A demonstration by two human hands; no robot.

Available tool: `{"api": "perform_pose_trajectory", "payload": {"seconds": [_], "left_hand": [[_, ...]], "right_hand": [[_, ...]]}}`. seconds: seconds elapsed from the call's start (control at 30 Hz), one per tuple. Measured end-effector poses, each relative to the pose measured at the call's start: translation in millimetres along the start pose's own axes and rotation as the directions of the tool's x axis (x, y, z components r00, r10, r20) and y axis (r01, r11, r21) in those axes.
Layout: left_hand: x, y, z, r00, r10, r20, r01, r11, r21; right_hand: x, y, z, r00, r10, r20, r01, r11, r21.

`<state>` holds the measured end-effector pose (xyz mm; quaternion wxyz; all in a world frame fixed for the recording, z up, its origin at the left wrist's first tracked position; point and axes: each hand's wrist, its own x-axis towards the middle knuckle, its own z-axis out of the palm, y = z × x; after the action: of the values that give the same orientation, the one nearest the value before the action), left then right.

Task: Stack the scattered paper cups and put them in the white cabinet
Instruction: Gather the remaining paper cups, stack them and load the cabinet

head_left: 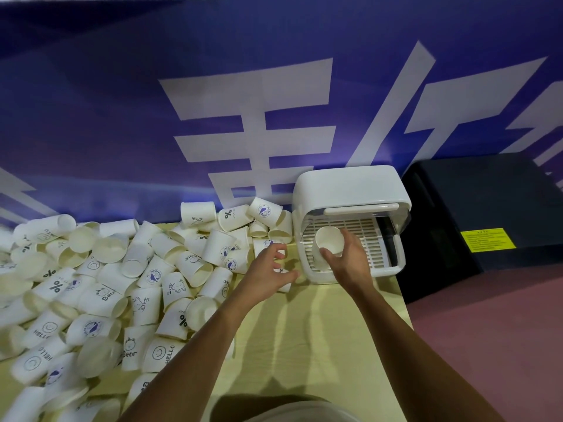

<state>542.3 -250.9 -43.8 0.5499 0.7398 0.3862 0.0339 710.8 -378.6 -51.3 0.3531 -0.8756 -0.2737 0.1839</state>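
A big heap of white printed paper cups (128,287) lies scattered over the left half of the table. The white cabinet (350,190) stands at the table's back right, its clear door lifted and a slatted tray (377,242) showing inside. My right hand (347,257) holds a white cup stack (329,240), mouth up, at the cabinet's opening over the tray's left part. My left hand (271,266) hovers with fingers spread just left of the cabinet, above a lone cup (285,286) lying on the table; it grips nothing.
The table has a pale yellow cloth (320,345). A black box (484,220) with a yellow label stands right of the cabinet. A purple banner (152,117) with white characters forms the back wall. Pink floor (493,345) lies to the right.
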Motion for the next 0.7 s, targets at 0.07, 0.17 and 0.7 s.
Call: {"api": "perform_pose_trajectory", "payload": {"seconds": [0.07, 0.17, 0.7], "left_hand": [[-1.3, 0.0, -1.6, 1.000, 0.000, 0.000, 0.000, 1.000, -0.002], [-4.9, -2.3, -6.0, 1.000, 0.004, -0.005, -0.004, 1.000, -0.005], [-73.9, -75.5, -86.9, 0.981, -0.084, -0.175, 0.066, 0.992, -0.104]], "right_hand": [[2.3, -2.3, -1.3, 1.000, 0.001, 0.016, 0.000, 1.000, -0.030], [1.7, -11.4, -2.4, 1.000, 0.010, -0.023, -0.013, 0.995, -0.102], [-79.3, -81.5, 97.9, 0.928, -0.274, 0.251, 0.288, 0.958, -0.019]]}}
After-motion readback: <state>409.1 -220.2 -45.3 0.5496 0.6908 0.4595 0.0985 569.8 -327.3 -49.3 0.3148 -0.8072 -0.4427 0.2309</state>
